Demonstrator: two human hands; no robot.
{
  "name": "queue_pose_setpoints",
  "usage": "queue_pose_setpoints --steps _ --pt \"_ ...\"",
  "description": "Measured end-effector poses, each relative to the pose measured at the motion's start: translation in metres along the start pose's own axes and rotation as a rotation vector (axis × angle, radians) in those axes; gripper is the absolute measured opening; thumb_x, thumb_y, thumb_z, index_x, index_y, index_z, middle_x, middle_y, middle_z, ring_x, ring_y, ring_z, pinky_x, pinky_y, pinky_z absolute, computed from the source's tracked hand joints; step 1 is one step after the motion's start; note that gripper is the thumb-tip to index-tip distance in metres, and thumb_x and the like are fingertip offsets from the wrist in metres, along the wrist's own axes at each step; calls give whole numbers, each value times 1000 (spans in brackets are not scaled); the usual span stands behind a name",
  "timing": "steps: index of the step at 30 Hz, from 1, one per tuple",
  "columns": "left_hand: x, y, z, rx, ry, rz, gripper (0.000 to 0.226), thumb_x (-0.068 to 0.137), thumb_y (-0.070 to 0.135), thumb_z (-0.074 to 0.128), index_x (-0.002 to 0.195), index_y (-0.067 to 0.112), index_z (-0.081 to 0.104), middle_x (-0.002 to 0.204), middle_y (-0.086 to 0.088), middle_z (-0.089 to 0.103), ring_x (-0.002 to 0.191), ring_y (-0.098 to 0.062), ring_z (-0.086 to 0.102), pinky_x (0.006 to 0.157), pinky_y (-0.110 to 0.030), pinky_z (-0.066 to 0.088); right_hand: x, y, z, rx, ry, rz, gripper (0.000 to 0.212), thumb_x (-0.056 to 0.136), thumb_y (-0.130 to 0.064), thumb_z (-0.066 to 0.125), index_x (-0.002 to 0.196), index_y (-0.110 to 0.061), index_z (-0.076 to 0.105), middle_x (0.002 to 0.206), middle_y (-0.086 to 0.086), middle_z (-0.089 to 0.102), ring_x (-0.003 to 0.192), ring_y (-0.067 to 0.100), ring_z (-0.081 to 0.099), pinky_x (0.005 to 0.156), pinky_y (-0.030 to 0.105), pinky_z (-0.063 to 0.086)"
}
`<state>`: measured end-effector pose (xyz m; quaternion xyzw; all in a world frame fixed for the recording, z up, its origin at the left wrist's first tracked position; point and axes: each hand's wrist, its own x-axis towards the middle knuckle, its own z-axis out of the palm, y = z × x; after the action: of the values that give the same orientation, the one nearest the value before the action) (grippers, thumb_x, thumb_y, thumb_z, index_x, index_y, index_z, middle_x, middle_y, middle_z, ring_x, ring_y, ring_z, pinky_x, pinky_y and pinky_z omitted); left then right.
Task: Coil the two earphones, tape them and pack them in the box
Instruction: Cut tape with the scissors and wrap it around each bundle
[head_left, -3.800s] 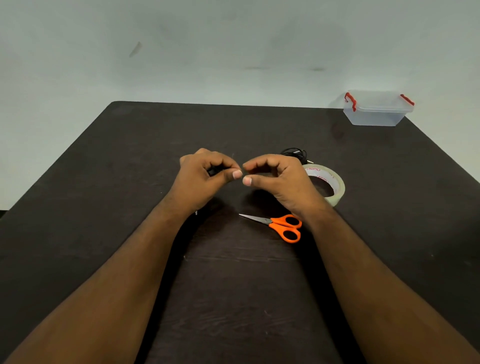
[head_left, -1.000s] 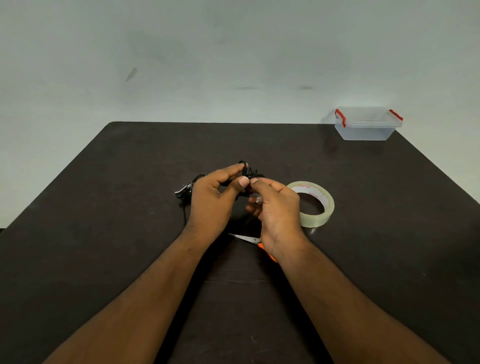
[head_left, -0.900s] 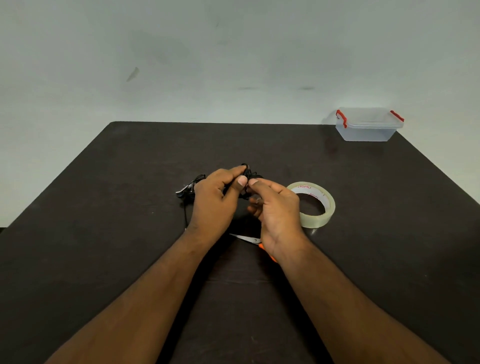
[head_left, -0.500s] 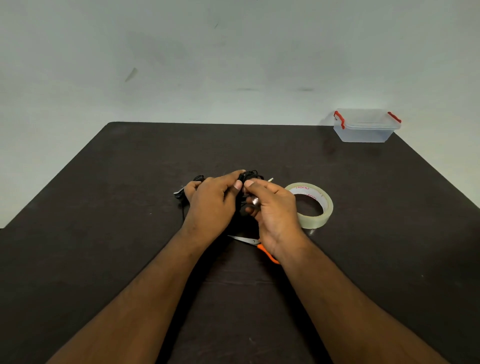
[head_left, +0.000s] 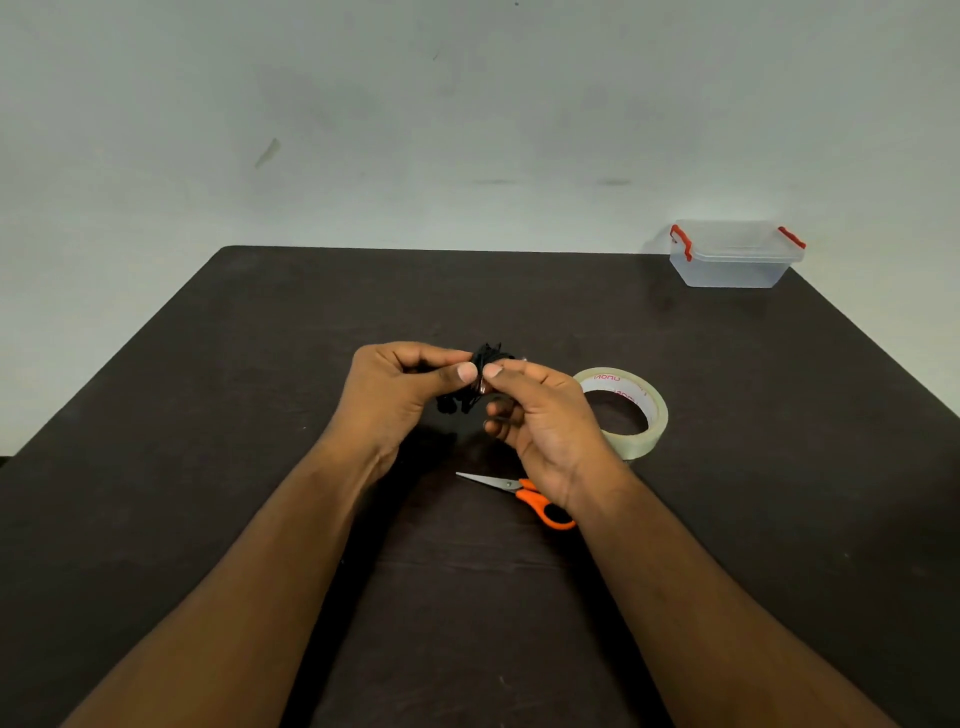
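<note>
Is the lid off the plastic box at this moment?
No, the clear box at the table's far right corner has its lid on, with both red clips at its ends.

Head view, downward over table (head_left: 208, 395)

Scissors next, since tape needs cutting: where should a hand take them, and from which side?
Grip the orange handle loops of the scissors, coming from the right: the closed blades point left, and the handles lie partly under the right hand's wrist.
</note>
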<state>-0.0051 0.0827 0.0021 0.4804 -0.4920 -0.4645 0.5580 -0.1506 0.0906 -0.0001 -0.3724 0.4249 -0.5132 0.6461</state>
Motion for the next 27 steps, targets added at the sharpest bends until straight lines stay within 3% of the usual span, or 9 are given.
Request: queue_pose_setpoints --steps 4,8,11,13,16,19,22,27 --pt "-2 -2 7 52 54 104 16 72 3 78 87 8 76 84 -8 76 85 -23 72 83 -36 57 2 -2 -3 -10 19 -24 11 85 -10 68 76 -15 72 69 -1 65 58 7 53 58 25 46" --pt "-9 -12 16 234 92 298 17 79 6 76 94 14 76 88 3 76 87 -10 72 86 -38 56 3 -4 -7 33 26 -4 8 84 -8 69 77 -12 70 68 1 63 58 7 55 58 25 46" --pt "-7 -24 17 495 109 481 19 82 21 72 101 23 74 97 19 70 93 7 65 104 -47 40 2 -5 -7 83 53 22 6 84 -7 68 79 -10 69 68 2 61 58 8 55 57 25 46" --pt "-6 -28 17 561 79 506 25 82 25 68 106 23 72 101 26 64 100 11 60 113 -47 24 3 -7 -8 119 61 35 4 84 -8 68 80 -9 68 68 2 63 59 9 57 58 25 47" --pt "-7 -30 17 599 68 565 31 78 26 72 109 21 71 101 31 59 97 18 57 118 -42 16 3 -8 -9 134 57 40 3 84 -9 67 81 -9 69 69 3 64 63 11 59 58 25 47" --pt "-7 -30 18 611 108 634 29 77 26 72 104 18 73 95 26 62 89 14 59 117 -31 13 2 -9 -10 111 37 48 5 84 -12 69 79 -12 71 70 3 65 66 10 60 60 25 48" --pt "-5 -28 15 608 116 658 25 76 21 74 101 17 74 93 24 63 87 20 56 117 -23 10 1 -9 -8 94 57 37 3 82 -10 71 85 -8 71 73 7 67 65 11 62 61 26 51" --pt "-1 -21 8 655 46 662 19 76 15 75 95 13 75 84 12 70 82 0 64 118 -40 14 -2 -12 -6 64 200 -16 23 79 1 73 87 -10 55 73 13 67 54 14 62 52 25 54"
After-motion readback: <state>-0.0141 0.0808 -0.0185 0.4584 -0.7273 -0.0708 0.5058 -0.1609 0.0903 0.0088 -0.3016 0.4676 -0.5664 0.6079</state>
